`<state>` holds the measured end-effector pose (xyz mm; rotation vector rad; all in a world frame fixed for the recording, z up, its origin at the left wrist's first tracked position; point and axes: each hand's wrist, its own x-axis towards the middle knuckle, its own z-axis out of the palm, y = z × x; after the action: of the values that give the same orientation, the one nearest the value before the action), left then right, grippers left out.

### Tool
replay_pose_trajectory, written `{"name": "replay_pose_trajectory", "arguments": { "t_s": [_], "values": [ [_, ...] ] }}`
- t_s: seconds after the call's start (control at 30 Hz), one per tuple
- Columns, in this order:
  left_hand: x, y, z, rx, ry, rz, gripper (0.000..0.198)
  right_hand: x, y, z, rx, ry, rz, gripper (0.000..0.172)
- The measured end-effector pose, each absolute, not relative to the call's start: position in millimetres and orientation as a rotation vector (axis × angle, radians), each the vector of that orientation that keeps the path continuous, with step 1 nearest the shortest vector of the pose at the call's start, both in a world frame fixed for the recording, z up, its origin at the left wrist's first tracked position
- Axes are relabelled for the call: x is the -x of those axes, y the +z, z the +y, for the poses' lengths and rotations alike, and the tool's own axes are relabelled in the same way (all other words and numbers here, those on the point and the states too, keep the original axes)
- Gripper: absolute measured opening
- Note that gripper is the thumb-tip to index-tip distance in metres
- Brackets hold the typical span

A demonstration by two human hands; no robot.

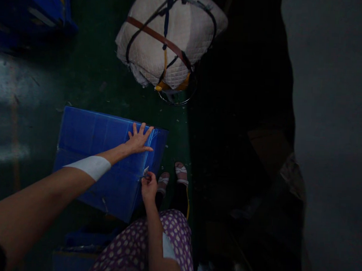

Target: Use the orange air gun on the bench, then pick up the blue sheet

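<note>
A large blue box (88, 133) stands on the green floor in front of me, its surface glossy and creased. My left hand (138, 141) lies flat on its top near the far right edge, fingers spread wide. Lower along that same edge, my right hand (149, 187) has thumb and fingers pinched together at a small white label (145, 171) with dark print. Part of the label is hidden by the fingertips. Both forearms wear pale sleeve bands.
Beyond the box is a round stool (178, 100) topped by a quilted beige cushion (179, 35) bound with straps. More blue containers (30, 13) stand at upper left. Another blue box (76, 258) is at lower left. A dark area and a grey surface (334, 118) lie to the right.
</note>
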<state>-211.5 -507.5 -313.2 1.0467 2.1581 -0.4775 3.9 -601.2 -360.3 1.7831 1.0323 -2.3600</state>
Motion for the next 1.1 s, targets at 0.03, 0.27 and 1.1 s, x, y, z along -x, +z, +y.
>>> {"name": "replay_pose_trajectory", "arguments": {
  "t_s": [0.03,0.27,1.1],
  "values": [
    [212.2,-312.0,-508.1,-1.052,-0.476,2.150,0.107,-4.8,-360.7,-594.7,-1.745,-2.366,1.126,0.037],
    [218.2,-310.6,-515.8,-1.066,-0.450,2.120,0.107,-0.6,-360.4,-582.6,-1.561,-2.436,1.198,0.050],
    [215.6,-313.9,-515.1,-1.048,-0.409,2.136,0.106,11.3,-353.0,-627.3,-1.942,-2.243,-0.465,0.014]
  ]
}}
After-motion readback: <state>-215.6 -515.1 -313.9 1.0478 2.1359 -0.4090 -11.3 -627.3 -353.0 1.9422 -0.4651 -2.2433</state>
